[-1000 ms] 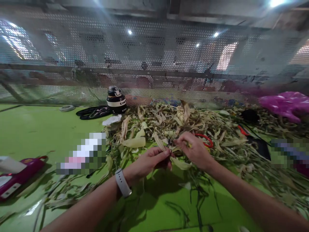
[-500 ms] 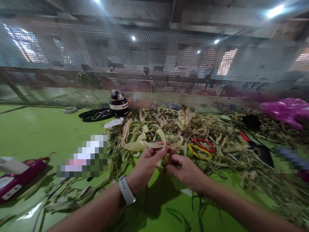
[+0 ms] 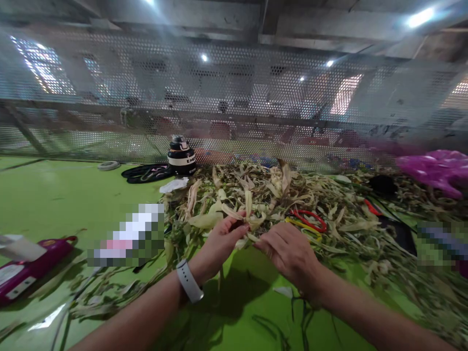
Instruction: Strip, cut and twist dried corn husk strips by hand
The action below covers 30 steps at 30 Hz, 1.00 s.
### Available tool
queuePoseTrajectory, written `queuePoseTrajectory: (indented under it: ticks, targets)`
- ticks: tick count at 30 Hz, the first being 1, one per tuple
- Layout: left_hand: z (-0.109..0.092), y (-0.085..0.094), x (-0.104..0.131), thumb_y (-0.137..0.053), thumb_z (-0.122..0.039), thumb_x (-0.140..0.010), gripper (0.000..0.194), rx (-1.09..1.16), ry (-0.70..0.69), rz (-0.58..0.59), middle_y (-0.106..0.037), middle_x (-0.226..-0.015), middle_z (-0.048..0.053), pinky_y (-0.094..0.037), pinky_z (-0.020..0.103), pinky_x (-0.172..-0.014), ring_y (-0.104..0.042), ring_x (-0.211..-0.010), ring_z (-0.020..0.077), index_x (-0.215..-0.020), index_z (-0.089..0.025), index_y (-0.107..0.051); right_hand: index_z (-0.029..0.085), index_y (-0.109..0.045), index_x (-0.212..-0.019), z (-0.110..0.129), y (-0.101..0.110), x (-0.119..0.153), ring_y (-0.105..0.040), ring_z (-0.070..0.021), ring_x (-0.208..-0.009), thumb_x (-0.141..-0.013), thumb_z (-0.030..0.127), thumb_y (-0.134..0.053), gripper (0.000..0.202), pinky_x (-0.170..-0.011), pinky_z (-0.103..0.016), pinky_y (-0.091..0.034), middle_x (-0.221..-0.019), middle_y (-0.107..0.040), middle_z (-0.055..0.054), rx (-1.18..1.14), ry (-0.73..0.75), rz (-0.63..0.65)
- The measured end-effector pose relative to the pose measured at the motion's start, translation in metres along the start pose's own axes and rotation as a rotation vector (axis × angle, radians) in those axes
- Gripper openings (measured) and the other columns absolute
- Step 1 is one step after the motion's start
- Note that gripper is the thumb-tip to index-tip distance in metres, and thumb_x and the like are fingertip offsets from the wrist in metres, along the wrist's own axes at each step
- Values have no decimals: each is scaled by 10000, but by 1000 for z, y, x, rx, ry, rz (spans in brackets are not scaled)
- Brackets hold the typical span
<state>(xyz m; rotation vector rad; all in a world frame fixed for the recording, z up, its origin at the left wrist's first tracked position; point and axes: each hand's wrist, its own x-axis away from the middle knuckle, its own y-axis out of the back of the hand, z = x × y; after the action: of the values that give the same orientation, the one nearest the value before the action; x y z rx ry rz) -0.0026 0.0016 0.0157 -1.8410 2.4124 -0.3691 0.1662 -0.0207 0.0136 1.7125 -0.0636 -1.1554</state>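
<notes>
Pale dried husk strips (image 3: 248, 204) fan out above my fingers in the middle of the view. My left hand (image 3: 221, 240), with a light watch band at the wrist, pinches them between thumb and fingers. My right hand (image 3: 287, 248) is closed, back of the hand up, its fingertips gripping a narrow pale strip end beside the left fingertips. Behind both hands lies a heap of dry husks and leaves (image 3: 248, 178). Scissors with red and yellow loops (image 3: 310, 222) rest on the heap, just beyond my right hand.
A black bottle (image 3: 182, 157) stands behind the heap, beside a black pouch (image 3: 146, 172). A magenta device (image 3: 34, 265) lies at the left on the green table (image 3: 73, 195). A perforated screen (image 3: 234, 117) borders the back; a pink plastic bag (image 3: 435, 170) sits at the right.
My right hand has turned over, so its back now faces up, and its fingers have closed near the strips. The upper husk strips have shifted and stand closer together.
</notes>
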Motion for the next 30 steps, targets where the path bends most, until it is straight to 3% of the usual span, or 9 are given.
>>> queuePoseTrajectory:
  ticks: [5, 12, 16, 23, 27, 30]
  targets:
    - [0, -1, 1, -611, -217, -701, 132, -147, -3, 160, -660, -710, 4, -370, 231, -647, -511, -688, 137, -784, -160, -697, 193, -543, -780, -11, 8, -7, -546, -196, -810, -894, 339, -469, 200, -721, -300, -424, -816, -605, -74, -204, -203, -74]
    - [-5, -3, 10, -495, -146, -719, 260, -145, -12, 205, -647, -755, -10, -388, 253, -717, -516, -732, 158, -904, -201, -669, 205, -475, -778, -11, 0, -3, -501, -130, -524, -868, 421, -479, 235, -484, -222, -367, -603, -544, 17, -532, -604, 106]
    - [-3, -2, 11, -496, -153, -734, 298, -113, -51, 170, -630, -871, -7, -395, 264, -749, -514, -784, 161, -1009, -210, -595, 197, -480, -793, -6, 0, -3, -538, -125, -549, -862, 405, -495, 220, -520, -219, -389, -645, -567, 14, -640, -655, 84]
    - [-1, 0, 12, -438, -148, -786, 276, -202, -143, 219, -627, -908, 11, -406, 257, -736, -514, -780, 154, -996, -188, -613, 184, -508, -910, -4, -4, 1, -634, -157, -711, -879, 340, -474, 163, -633, -238, -469, -804, -640, -34, -796, -624, 57]
    - [2, -2, 10, -470, -257, -836, 226, -186, -183, 212, -620, -1016, 36, -390, 287, -848, -519, -939, 182, -1001, -179, -604, 185, -530, -931, -6, -8, 4, -632, -151, -658, -873, 326, -487, 158, -623, -239, -477, -757, -648, -21, -756, -596, 56]
    - [6, -6, 7, -565, -345, -799, 277, -118, -162, 244, -626, -950, 47, -429, 286, -771, -542, -841, 167, -1008, -164, -569, 185, -529, -931, -6, -9, 4, -636, -148, -642, -871, 332, -490, 164, -586, -227, -468, -749, -654, -18, -755, -628, 42]
